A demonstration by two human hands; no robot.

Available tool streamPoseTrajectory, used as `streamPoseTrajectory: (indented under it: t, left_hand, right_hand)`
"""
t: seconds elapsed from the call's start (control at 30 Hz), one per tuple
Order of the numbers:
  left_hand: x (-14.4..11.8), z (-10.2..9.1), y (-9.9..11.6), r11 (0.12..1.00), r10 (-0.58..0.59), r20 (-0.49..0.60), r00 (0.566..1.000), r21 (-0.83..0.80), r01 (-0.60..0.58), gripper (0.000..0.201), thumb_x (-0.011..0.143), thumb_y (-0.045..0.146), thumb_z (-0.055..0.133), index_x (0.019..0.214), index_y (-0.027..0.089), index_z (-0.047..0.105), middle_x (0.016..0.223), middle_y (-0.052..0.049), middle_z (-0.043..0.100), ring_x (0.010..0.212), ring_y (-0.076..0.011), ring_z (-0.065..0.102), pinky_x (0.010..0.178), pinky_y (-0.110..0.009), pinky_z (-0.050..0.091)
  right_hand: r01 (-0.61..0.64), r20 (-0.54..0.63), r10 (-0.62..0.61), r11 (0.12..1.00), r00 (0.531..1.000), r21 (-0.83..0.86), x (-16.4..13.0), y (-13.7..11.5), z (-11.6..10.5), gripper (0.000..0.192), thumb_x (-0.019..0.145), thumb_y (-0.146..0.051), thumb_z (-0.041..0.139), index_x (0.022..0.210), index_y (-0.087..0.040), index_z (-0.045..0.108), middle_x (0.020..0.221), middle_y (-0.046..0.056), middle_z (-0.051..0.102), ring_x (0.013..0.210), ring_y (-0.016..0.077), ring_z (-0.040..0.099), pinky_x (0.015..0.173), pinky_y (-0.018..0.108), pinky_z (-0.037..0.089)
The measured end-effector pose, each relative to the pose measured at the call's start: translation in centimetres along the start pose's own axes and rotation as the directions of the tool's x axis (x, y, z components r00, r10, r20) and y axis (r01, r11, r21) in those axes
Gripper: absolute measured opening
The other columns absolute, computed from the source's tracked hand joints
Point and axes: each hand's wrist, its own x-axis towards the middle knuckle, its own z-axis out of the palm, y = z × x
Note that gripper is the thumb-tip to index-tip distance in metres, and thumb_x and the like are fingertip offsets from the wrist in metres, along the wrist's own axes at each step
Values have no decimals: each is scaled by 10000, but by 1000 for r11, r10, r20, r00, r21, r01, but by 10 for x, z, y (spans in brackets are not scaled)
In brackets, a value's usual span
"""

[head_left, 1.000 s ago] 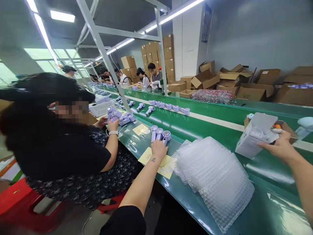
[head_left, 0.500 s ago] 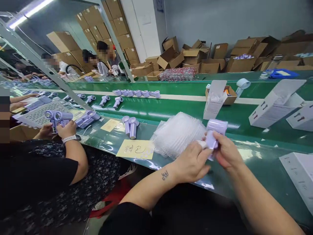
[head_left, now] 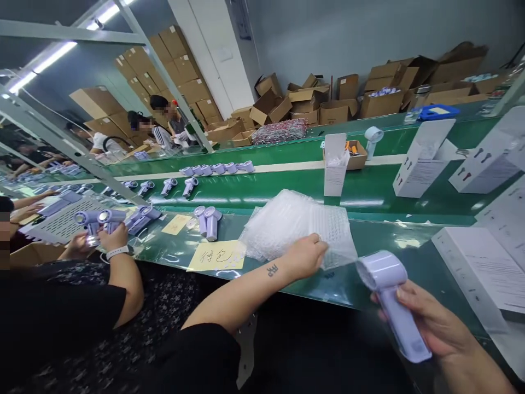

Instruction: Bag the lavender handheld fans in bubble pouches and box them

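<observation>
The right hand (head_left: 435,328) grips a lilac handheld fan (head_left: 391,298) by its handle, fingers wrapped tight, just right of the bubble-wrap stack (head_left: 295,224). The left hand (head_left: 305,254) rests on that stack's near edge, fingers curled onto a sheet. A yellow note (head_left: 215,255) lies left of the stack.
</observation>
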Motion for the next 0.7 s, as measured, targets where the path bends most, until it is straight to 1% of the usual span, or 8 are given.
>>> streamPoseTrajectory:
  t: [0.1,0.17,0.23,0.33,0.4,0.47,0.53,0.7]
  left_hand:
    - [24,7,24,968,-7,-67,998,-251,-10,184,850,208,489,986,177,609,897,-39,632,791,-151,591,698,-260,471]
    - [34,14,33,925,-17,-96,995,-379,-21,132,802,155,517,874,162,626,842,-30,646,775,-144,596,696,-248,472]
    - [40,18,36,857,-144,-125,982,-512,60,125,807,153,505,817,152,630,771,-22,650,718,-132,598,661,-237,474]
    - [43,21,40,759,-330,-194,924,-636,138,179,865,242,481,845,148,632,722,-21,649,658,-124,593,618,-234,482]
    - [42,22,43,812,-227,-319,920,-583,-1,181,866,254,487,850,150,634,717,-31,638,658,-128,582,622,-245,485]
    - [40,23,44,877,5,-435,900,-430,-213,173,853,204,469,853,154,634,709,-43,615,662,-134,561,624,-256,481]
    - [37,24,42,897,207,-454,867,-265,-353,209,828,138,423,870,158,627,688,-44,584,645,-140,536,598,-264,470]
    - [28,29,39,906,355,-415,837,-68,-418,244,788,96,396,899,154,606,653,-37,534,613,-151,508,558,-272,450]
  right_hand:
    - [17,131,-20,1000,991,23,0,1,9,483,653,-283,760,1096,-233,576,861,60,672,747,220,656,616,336,563]
    - [41,127,-47,998,991,50,5,-5,13,439,672,-274,749,1077,-234,584,859,42,651,763,208,648,589,308,557]
    - [59,80,-62,997,995,41,9,-9,11,391,704,-265,730,1067,-229,586,854,29,631,776,194,639,574,283,551]
    - [65,21,-64,998,998,-28,14,-8,5,406,736,-246,714,1109,-233,554,887,24,625,783,182,628,583,283,552]
    - [74,16,-74,997,997,-17,16,-3,2,413,739,-241,712,1112,-241,533,908,19,619,780,186,628,570,291,551]
    - [106,26,-107,993,994,47,17,1,1,409,738,-242,711,1097,-255,517,920,8,611,768,192,633,542,295,544]
    - [145,15,-147,984,989,99,17,4,1,445,730,-241,718,1115,-275,499,930,-1,608,745,192,637,528,297,541]
    - [151,-59,-146,985,988,87,12,0,-1,517,722,-256,727,1177,-299,485,927,7,625,744,197,639,528,299,546]
